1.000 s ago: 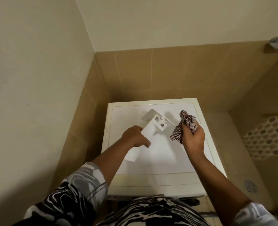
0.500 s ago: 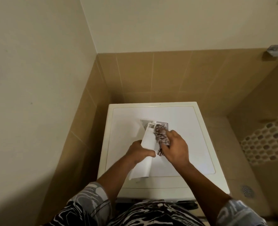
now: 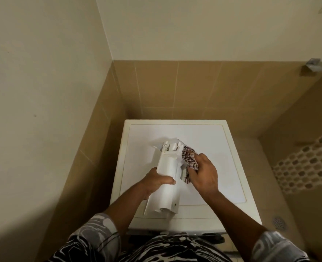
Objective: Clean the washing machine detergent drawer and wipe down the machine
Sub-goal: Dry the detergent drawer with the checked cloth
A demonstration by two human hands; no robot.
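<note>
Left hand (image 3: 157, 180) gripping drawer (image 3: 166, 178), right hand (image 3: 203, 173) pressing cloth (image 3: 189, 160) — seemingly against it

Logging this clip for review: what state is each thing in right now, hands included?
Detergent drawer: out of the machine, held above its top.
Checked cloth: bunched, pressed against the drawer's right side.
Left hand: grips the drawer's middle.
Right hand: holds the cloth.
Washing machine: top in view, front hidden.

Chrome wall bracket (image 3: 314, 66) high abv mosaic tile strip (image 3: 307, 167), floor drain (image 3: 278, 223) below it, tan wall tiles (image 3: 175, 87) to its left.
</note>
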